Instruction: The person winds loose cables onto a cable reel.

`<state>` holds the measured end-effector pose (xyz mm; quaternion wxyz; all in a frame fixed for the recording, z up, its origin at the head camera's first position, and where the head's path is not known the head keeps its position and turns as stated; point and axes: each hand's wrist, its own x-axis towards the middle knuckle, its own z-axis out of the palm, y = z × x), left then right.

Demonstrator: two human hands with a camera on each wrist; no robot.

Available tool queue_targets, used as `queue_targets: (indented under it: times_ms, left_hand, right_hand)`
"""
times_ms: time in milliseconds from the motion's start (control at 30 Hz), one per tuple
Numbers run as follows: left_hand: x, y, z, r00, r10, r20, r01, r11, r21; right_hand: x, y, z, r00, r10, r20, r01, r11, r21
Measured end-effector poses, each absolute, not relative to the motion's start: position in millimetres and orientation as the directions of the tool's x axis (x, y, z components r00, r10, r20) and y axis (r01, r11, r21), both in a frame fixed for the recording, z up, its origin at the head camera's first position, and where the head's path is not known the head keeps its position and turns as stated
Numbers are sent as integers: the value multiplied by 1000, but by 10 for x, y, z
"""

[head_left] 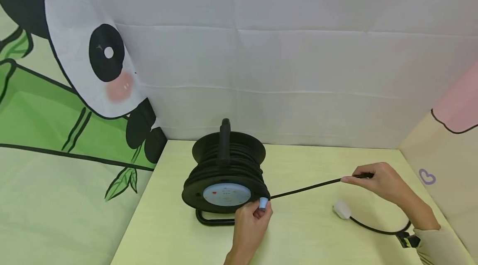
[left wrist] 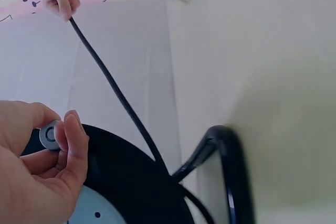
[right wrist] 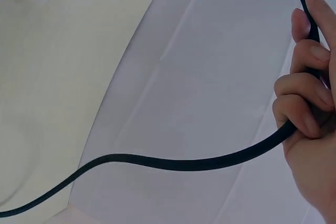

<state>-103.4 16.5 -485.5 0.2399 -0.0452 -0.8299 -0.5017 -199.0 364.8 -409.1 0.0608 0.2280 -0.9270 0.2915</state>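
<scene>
A black cable reel (head_left: 225,169) with a pale blue socket face (head_left: 227,195) stands on the table, cable wound round its drum. At the reel's lower right rim, my left hand (head_left: 251,225) pinches a small blue-grey crank knob (head_left: 263,203); its round end also shows in the left wrist view. My right hand (head_left: 384,184), out to the right, grips the black cable (head_left: 306,189), its fingers curled round it in the right wrist view. Between reel and hand the cable runs nearly straight. Its white plug (head_left: 341,209) lies on the table below the right hand.
A black carry handle (head_left: 224,142) rises from the reel, and a black tube stand (head_left: 214,220) supports it on the pale yellow table (head_left: 298,231). A white cloth backdrop (head_left: 298,61) hangs behind. Printed cloth (head_left: 74,123) covers the left side.
</scene>
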Motion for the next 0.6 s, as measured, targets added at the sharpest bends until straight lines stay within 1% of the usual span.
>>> queue_targets:
  times_ms: [167,300,467,600]
  left_hand:
    - [-914,-33,-5050,-924,-171,343,224,487,844]
    - [-871,-188,-5193,-950,-190,247,126,490,862]
    - [-841,-399,-5340,-963,-219,159,27,508,861]
    - [-803,-599,-5429,-966,-226,125,-13,524,852]
  right_hand:
    - [-1850,3665,-4135,-901,-357,248,-434,713,-550]
    - [-1763,3626,-4167,-908,-346,237,-418,705,-573]
    - [-1669,3542,-4202,-909,-340,241,-415,694,-588]
    - [-1598,3483,-4229,-912,-336,234,-408,697,-590]
